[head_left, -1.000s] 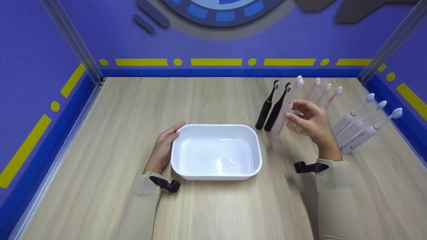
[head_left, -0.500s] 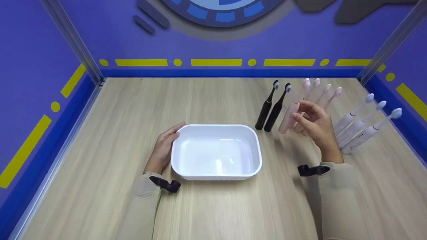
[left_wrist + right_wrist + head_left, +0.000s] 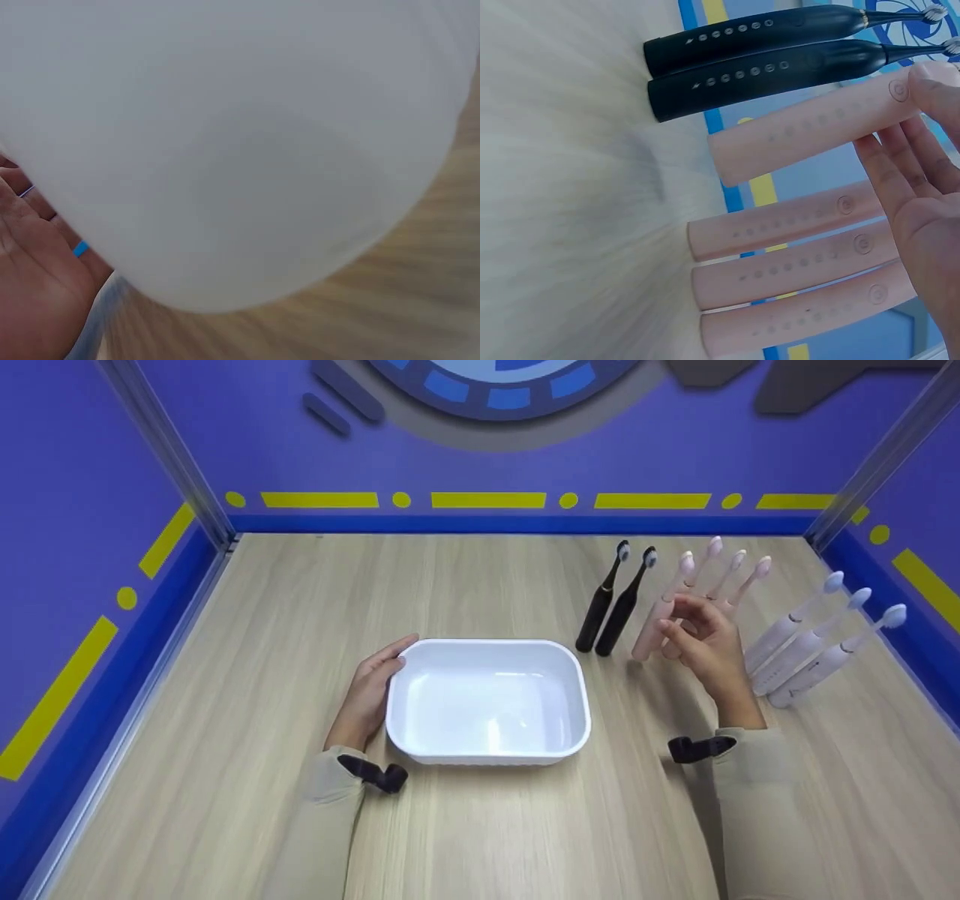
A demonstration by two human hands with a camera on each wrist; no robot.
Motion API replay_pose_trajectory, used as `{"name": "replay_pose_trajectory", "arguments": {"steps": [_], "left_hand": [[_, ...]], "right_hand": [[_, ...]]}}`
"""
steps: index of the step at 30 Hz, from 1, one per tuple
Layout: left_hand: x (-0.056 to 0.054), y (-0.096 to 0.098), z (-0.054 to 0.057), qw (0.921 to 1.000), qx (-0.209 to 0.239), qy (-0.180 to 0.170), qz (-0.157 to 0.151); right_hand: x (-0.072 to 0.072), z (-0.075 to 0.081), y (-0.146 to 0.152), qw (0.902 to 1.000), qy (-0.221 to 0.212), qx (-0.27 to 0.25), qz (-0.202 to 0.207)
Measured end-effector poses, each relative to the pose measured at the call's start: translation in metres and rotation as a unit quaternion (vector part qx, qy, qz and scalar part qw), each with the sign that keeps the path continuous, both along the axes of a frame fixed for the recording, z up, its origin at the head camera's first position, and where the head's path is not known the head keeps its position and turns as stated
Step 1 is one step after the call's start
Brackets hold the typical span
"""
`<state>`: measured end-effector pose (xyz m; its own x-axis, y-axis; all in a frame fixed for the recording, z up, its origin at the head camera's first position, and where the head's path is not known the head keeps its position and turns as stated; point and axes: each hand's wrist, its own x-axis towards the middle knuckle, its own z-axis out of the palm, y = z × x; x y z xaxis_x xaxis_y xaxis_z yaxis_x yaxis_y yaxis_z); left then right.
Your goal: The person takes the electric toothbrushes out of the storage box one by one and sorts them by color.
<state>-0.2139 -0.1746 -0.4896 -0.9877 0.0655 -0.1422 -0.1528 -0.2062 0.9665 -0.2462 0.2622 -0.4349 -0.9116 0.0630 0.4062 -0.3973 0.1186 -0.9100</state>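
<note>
My right hand (image 3: 705, 649) pinches a pink electric toothbrush (image 3: 802, 131) between thumb and fingers. The brush stands nearly upright, its head up and its base close over the table, between two black electric toothbrushes (image 3: 616, 615) on its left and three more pink toothbrushes (image 3: 795, 259). In the head view the hand partly hides those three. At the other side, my left hand (image 3: 366, 690) grips a white rectangular tub (image 3: 487, 646) by its left wall, thumb at the rim. The tub's smooth outer wall (image 3: 247, 187) fills most of the left wrist view, beside the palm.
Three white electric toothbrushes with bluish heads (image 3: 806, 649) stand in a row right of my right hand. Blue and purple panels (image 3: 487, 472) with yellow marks enclose the wooden table (image 3: 247, 682) at the back and sides.
My right hand has moved the pink toothbrush rightward, away from the black ones, and then lowered it. The left hand and the tub stay in place.
</note>
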Motion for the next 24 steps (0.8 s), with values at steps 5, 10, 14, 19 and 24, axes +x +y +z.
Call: {"name": "replay_pose_trajectory", "arguments": {"steps": [5, 10, 14, 19, 24], "left_hand": [[0.0, 0.0, 0.001, 1.0, 0.003, 0.002, 0.005], [0.0, -0.001, 0.0, 1.0, 0.001, 0.004, 0.001], [0.0, -0.001, -0.001, 1.0, 0.001, 0.006, -0.002], [0.0, -0.001, 0.0, 1.0, -0.001, 0.005, -0.002], [0.001, -0.001, 0.0, 1.0, -0.004, 0.004, 0.0]], "right_hand": [[-0.001, -0.006, 0.0, 0.9996, 0.016, 0.014, -0.018], [-0.003, -0.009, -0.001, 0.9982, 0.003, 0.034, -0.05], [0.0, -0.005, -0.004, 0.9967, -0.002, 0.053, -0.061], [0.008, 0.003, -0.009, 0.9974, 0.009, 0.047, -0.054], [0.009, 0.003, -0.012, 0.9971, 0.029, 0.045, -0.055]]}}
